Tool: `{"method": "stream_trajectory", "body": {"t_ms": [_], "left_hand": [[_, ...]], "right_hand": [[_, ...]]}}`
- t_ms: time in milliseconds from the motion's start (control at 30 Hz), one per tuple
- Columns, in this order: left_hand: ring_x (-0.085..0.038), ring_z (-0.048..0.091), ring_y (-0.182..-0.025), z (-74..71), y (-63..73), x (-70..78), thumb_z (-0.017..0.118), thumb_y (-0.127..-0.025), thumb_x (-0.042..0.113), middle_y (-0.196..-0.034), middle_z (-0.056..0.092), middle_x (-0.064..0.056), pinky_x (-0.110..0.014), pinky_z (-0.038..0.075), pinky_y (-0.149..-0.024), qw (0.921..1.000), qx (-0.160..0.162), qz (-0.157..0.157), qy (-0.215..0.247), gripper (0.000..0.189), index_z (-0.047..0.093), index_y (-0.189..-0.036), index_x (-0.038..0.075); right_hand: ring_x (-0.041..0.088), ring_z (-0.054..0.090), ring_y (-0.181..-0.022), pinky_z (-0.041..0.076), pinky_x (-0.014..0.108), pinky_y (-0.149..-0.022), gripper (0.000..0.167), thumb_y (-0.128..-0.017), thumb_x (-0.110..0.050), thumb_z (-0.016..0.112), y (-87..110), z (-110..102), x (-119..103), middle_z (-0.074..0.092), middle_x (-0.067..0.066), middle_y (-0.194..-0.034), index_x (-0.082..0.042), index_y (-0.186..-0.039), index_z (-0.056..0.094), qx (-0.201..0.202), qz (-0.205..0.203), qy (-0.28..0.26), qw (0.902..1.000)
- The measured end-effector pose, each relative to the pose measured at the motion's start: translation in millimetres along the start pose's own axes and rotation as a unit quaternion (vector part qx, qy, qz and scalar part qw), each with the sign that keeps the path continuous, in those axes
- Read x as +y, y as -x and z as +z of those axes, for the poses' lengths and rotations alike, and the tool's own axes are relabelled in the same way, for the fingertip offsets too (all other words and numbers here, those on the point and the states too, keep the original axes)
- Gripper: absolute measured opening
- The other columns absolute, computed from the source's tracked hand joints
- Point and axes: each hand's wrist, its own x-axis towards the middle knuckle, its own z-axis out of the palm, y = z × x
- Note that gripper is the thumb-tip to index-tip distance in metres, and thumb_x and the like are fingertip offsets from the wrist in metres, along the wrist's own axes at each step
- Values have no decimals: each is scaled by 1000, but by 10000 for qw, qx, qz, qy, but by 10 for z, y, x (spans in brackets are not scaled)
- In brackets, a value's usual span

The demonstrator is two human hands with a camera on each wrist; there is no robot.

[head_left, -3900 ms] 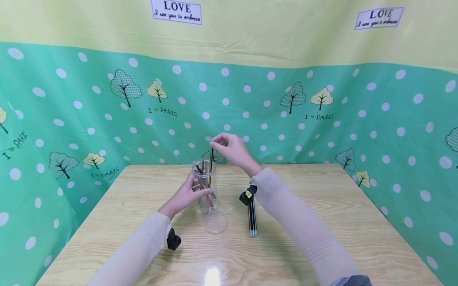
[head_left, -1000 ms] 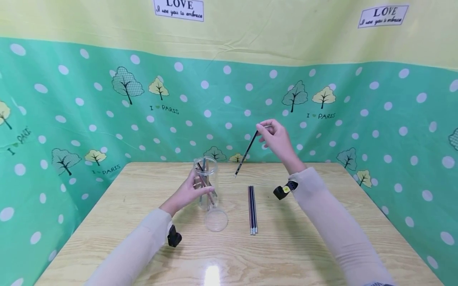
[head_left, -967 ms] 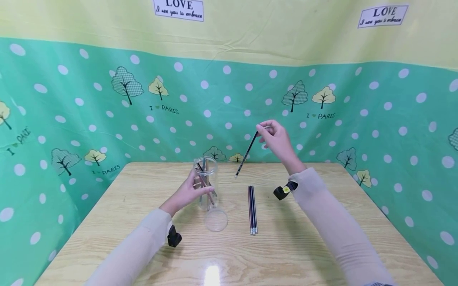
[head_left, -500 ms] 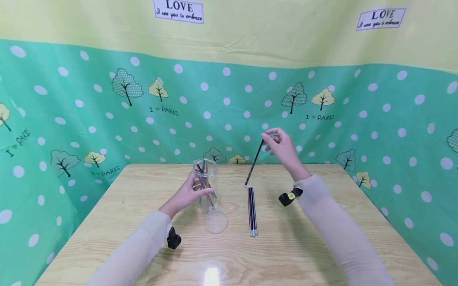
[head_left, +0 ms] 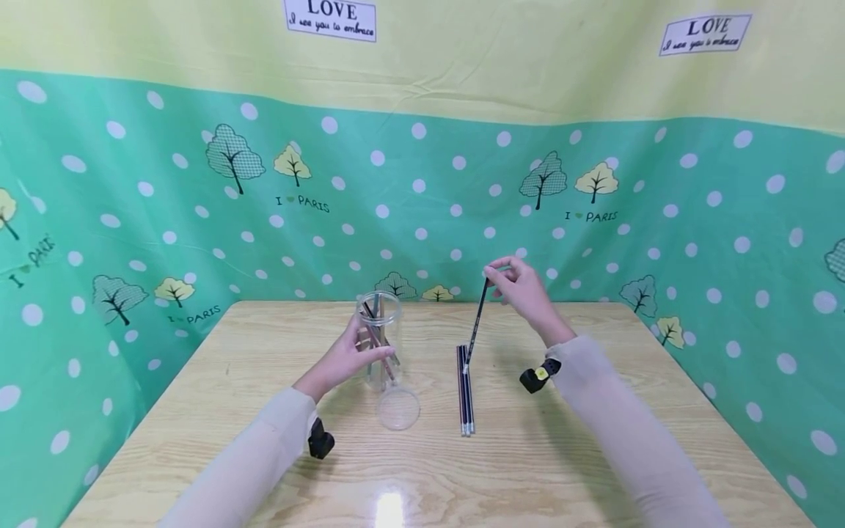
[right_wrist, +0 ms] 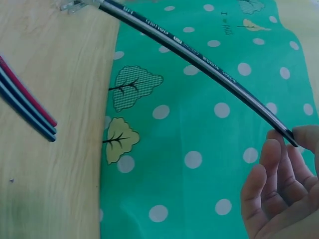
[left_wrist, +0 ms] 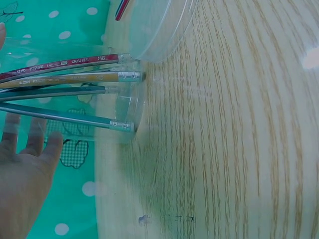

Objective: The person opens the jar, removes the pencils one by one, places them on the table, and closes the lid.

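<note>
Right hand in head view pinches black pencil near upper end; black pencil slants, pale end down, at laid pencils on table; touching or apart, cannot tell; left hand grips clear jar, round lid just beside; left wrist view: jar looks thin, smooth, perhaps slippery; inner pencils lean inside; right wrist view: only end of shaft lies in pinch; black pencil seems light, stiff, lead maybe fragile; grip nearer middle probably steadier.
</note>
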Motion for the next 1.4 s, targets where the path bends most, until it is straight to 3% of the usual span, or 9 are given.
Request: {"method": "stream_trajectory", "body": {"t_ms": [200,333,500,600,833,1100,1400], "left_hand": [[-38,47,-133,-3,0,1,82,-85,35,-143,46,-15,-58,39,-108,10000,18,-55,32,92,20,-154,37],[-39,48,-133,-3,-5,-1,82,-85,35,-144,46,-16,-59,39,-107,10000,-4,-12,46,96,17,-155,43],[-38,47,-133,1,-15,-13,82,-86,34,-141,50,-18,-63,31,-110,10000,-13,97,-16,98,14,-155,48],[-38,48,-133,3,-12,-14,82,-85,35,-141,50,-17,-62,33,-110,10000,4,51,-21,95,17,-154,45],[-39,48,-133,2,-1,-5,82,-85,35,-143,46,-16,-59,40,-106,10000,-3,-67,47,92,20,-153,40],[-39,45,-135,-4,4,-6,81,-86,34,-146,43,-16,-58,39,-107,9999,-12,-113,74,90,21,-153,36],[-40,46,-135,-3,4,-3,82,-86,33,-145,44,-17,-57,39,-107,9999,-12,-72,80,91,20,-153,36]], "right_hand": [[37,63,-88,57,39,-72,40,-100,-43,60,27,48,126,67,14,-99,-11,-124,59,-199,192,86,9996],[31,63,-85,57,35,-70,38,-101,-41,60,44,56,205,66,17,-102,-10,-123,58,-272,269,204,9991],[26,63,-79,58,43,-73,35,-102,-38,60,62,86,325,67,15,-100,-8,-120,59,-367,359,274,9983],[30,64,-81,58,47,-74,35,-102,-36,60,70,117,402,68,13,-97,-5,-120,60,-477,434,266,9976],[29,64,-83,57,36,-70,37,-102,-34,59,81,168,558,66,11,-98,-2,-120,61,-645,704,312,9949],[23,63,-84,57,42,-79,40,-101,-36,60,99,234,692,66,12,-102,-3,-124,61,-716,1035,394,9913],[28,64,-86,56,50,-83,37,-102,-30,60,129,338,807,67,12,-98,1,-123,60,-842,1123,336,9895]]}}
